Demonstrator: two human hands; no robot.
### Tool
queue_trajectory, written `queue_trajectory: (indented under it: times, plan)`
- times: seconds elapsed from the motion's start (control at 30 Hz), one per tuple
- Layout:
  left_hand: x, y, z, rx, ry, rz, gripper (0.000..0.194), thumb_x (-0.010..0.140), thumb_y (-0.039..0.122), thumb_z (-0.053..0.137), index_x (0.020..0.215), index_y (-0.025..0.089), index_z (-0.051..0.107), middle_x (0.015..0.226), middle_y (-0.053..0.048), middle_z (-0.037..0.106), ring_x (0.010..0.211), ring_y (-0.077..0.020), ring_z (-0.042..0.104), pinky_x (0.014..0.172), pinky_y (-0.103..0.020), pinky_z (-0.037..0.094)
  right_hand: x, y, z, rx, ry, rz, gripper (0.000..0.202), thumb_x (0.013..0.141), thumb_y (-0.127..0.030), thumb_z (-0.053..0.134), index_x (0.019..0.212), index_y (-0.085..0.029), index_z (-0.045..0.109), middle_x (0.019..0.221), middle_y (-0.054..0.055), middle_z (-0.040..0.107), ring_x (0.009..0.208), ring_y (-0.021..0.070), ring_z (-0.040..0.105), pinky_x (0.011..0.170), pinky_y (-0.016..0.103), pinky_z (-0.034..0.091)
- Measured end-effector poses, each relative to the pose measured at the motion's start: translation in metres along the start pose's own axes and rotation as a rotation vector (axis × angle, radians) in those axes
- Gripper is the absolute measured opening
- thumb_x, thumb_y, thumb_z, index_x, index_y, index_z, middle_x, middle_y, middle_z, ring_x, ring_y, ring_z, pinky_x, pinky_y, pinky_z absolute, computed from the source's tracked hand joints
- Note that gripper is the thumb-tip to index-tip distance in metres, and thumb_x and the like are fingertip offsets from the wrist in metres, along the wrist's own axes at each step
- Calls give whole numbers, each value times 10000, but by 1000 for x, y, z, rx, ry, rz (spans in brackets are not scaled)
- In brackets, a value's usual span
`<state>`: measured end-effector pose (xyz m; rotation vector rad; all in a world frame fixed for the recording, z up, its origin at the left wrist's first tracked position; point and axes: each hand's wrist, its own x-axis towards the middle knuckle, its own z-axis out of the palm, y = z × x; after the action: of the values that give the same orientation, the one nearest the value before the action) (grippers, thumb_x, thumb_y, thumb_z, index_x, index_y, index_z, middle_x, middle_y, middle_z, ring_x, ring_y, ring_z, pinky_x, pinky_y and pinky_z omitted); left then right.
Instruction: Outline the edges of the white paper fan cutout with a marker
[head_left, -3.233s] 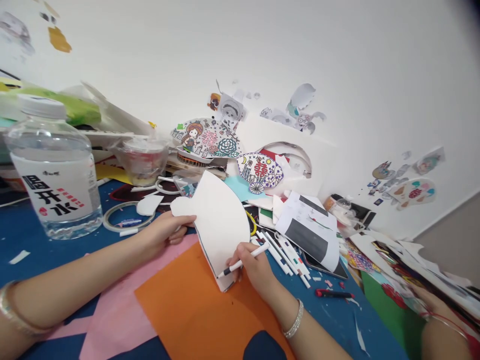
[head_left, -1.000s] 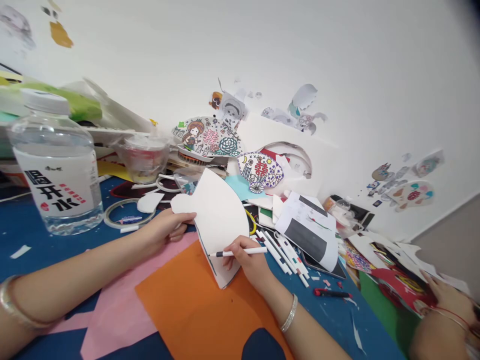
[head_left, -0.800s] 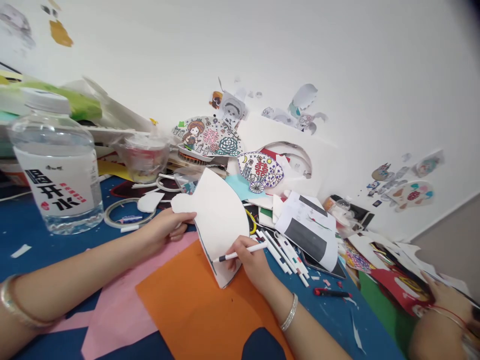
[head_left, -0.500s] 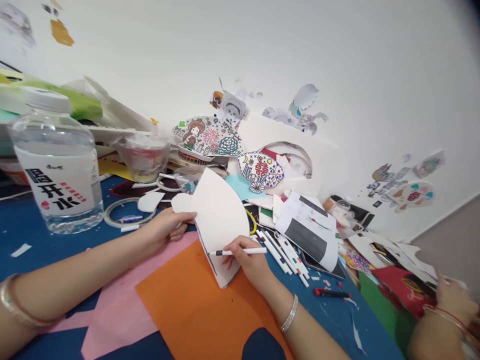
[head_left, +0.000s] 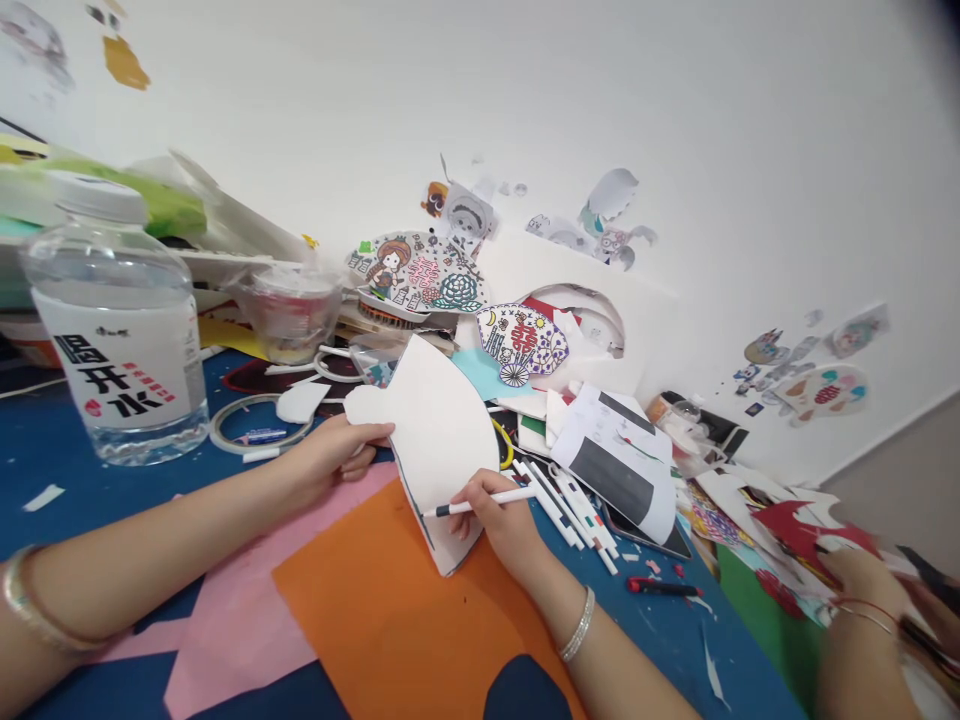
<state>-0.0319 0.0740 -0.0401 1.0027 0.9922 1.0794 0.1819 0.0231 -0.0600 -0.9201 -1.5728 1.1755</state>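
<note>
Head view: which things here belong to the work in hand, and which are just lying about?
Belonging:
- white cut-out, held by the left hand
- dark-tipped pen in the right hand, tip at its edge
- loose pens, probably spares

Lying about, it seems:
- water bottle
- printed sheet
- red-and-black tool
- orange sheet, under the work

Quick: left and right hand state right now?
Left hand: closed on the white cutout.
Right hand: closed around a pen.
</note>
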Motion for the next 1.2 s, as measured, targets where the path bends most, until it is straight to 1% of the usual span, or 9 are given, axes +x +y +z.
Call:
queue_trajectory:
  times: [0.17,0.33,0.47,0.7,0.87,1.0,1.2]
  plan:
    - [1,-1,-1,-3,-3,1,239,737,223,593,531,161,489,299,88,287,315,-29,173,363,-189,126,0,-2,1,-15,5,-14,355,760,-526,633,698,-178,597,623,19,673,481,122,570,502,254,450]
    - [3,-3,-1,-4,0,2,243,748,231,589,535,153,503,307,89,284,319,-27,180,368,-191,128,0,-2,1,-8,-6,-16,366,783,-528,608,680,-177,586,585,10,653,473,120,560,487,244,435]
    - [2,-2,-1,0,5,-2,250,749,232,586,526,152,504,300,87,276,315,-28,180,369,-196,122,1,-1,1,-11,-10,-36,329,780,-494,633,718,-173,599,644,26,682,494,120,573,526,253,447]
    - [1,-2,-1,2,8,-6,247,747,225,591,527,152,505,293,89,273,315,-30,179,373,-197,127,1,0,0,28,-2,-15,338,794,-491,594,684,-171,602,551,14,652,458,125,561,473,241,450]
    - [3,4,-2,-1,45,15,238,752,210,583,532,145,520,297,90,286,313,-31,182,368,-197,124,0,2,-1,47,67,35,421,802,-492,526,540,-165,567,386,0,558,338,105,482,344,200,363]
    - [3,7,-5,7,68,18,235,760,205,574,539,136,536,289,89,283,304,-31,182,364,-199,110,0,4,-1,28,40,32,404,782,-493,537,554,-162,576,403,8,576,335,108,492,346,205,377]
    - [3,8,-3,10,78,13,254,764,172,559,516,146,509,276,89,273,294,-32,182,361,-199,111,-3,6,-3,-6,18,27,381,785,-480,544,580,-162,580,443,17,600,360,117,516,362,218,399]
